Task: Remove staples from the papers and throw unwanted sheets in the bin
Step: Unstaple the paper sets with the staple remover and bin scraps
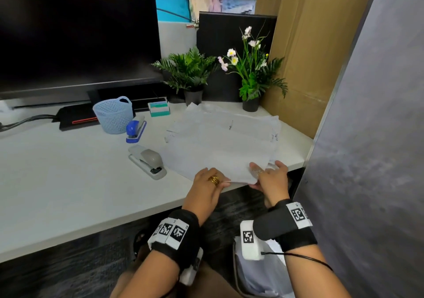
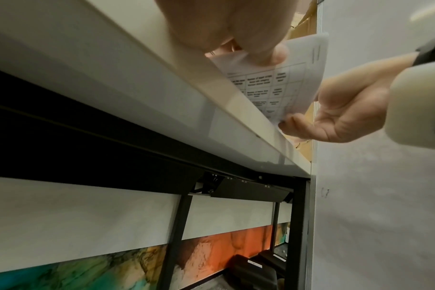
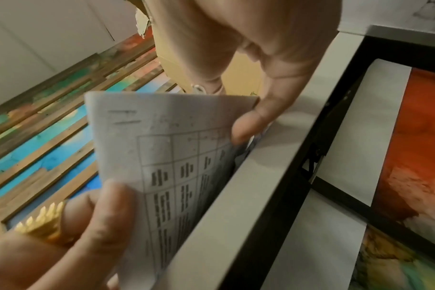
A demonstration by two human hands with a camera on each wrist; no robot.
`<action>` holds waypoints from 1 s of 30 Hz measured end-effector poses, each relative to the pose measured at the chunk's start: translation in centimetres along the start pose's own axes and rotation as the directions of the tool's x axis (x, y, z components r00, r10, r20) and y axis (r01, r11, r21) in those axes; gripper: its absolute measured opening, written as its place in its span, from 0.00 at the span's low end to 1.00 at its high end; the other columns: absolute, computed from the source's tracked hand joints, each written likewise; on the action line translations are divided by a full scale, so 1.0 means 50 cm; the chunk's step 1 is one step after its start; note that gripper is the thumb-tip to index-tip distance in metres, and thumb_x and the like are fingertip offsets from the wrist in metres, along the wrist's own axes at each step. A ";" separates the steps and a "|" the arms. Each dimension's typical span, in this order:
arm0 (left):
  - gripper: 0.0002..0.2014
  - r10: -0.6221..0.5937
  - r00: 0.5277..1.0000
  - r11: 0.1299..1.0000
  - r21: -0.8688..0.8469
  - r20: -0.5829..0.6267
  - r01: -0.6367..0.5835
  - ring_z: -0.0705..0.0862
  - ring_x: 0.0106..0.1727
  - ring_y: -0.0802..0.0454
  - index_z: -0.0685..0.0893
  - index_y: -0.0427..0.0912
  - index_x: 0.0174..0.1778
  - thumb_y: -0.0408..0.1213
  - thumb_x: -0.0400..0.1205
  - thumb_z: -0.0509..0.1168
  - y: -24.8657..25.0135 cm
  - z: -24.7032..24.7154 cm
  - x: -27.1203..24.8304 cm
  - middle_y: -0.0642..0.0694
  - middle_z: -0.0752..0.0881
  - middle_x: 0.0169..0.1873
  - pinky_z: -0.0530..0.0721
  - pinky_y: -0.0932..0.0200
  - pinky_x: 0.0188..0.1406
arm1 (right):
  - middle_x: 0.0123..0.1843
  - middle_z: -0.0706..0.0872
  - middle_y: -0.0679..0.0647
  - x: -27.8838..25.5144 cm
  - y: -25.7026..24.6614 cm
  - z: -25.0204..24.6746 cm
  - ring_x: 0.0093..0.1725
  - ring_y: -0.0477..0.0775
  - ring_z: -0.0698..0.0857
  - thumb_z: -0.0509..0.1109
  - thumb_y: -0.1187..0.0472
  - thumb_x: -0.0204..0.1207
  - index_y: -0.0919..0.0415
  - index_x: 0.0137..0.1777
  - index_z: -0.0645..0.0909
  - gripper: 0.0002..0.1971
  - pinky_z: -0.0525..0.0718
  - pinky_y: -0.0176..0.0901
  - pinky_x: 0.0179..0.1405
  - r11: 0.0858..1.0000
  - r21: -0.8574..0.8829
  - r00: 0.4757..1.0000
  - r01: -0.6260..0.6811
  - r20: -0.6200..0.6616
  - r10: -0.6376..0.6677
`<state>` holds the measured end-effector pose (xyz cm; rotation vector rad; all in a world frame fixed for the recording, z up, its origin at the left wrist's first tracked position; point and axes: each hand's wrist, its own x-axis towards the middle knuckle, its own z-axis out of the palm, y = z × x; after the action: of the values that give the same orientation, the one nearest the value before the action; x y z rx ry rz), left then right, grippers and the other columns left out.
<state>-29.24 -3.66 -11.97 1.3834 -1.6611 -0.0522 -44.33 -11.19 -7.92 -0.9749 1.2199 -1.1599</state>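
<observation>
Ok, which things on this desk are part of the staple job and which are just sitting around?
In the job: papers, pinched at the near edge by the left hand and right hand.

Lying about: grey stapler, blue stapler, blue basket, two potted plants, monitor.

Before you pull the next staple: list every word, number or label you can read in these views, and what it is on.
Nothing reads as words.
Printed table on the sheet both hands pinch: text blurred.
Handwritten marks on the paper pile: too small.
Square coded markers on the wristbands: patterns only, small digits unreadable.
Blue stapler and grey stapler: no legible brand.
</observation>
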 end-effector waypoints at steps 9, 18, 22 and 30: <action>0.21 0.002 0.967 0.999 0.052 0.253 -0.016 0.70 0.64 0.64 0.83 0.49 0.63 0.55 0.81 0.55 -0.002 -0.042 -0.011 0.57 0.77 0.62 0.57 0.78 0.66 | 0.64 0.81 0.57 -0.004 -0.014 -0.001 0.63 0.56 0.81 0.63 0.75 0.79 0.62 0.72 0.69 0.22 0.77 0.56 0.69 0.970 -0.131 0.979 0.206 0.031 -0.203; 0.19 0.000 0.997 0.957 0.289 -0.075 0.021 0.65 0.71 0.56 0.81 0.52 0.64 0.52 0.80 0.57 0.043 -0.172 0.036 0.51 0.73 0.69 0.66 0.55 0.67 | 0.65 0.81 0.57 -0.052 -0.069 0.004 0.63 0.54 0.81 0.59 0.76 0.81 0.50 0.62 0.67 0.20 0.78 0.50 0.66 0.899 0.112 0.897 0.424 0.083 -0.434; 0.23 -0.025 0.975 0.876 0.465 -0.220 0.128 0.62 0.76 0.47 0.77 0.51 0.69 0.46 0.77 0.70 0.061 -0.248 0.028 0.46 0.69 0.73 0.63 0.46 0.71 | 0.61 0.81 0.54 -0.075 -0.025 0.025 0.61 0.48 0.81 0.58 0.80 0.79 0.47 0.59 0.69 0.23 0.77 0.38 0.64 0.911 0.033 0.862 0.411 0.310 -0.400; 0.23 -0.508 0.856 0.606 0.665 -0.098 0.436 0.74 0.69 0.52 0.72 0.55 0.71 0.58 0.82 0.56 0.022 -0.337 -0.058 0.52 0.79 0.66 0.42 0.38 0.77 | 0.56 0.83 0.43 -0.110 0.060 0.062 0.54 0.34 0.84 0.62 0.76 0.79 0.47 0.56 0.74 0.20 0.82 0.35 0.59 0.866 -0.226 0.749 0.446 0.624 -0.223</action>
<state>-19.12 7.47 -3.75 2.4044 -1.3820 0.1993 -40.77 -5.38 -9.49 -1.7529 0.7695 -0.8044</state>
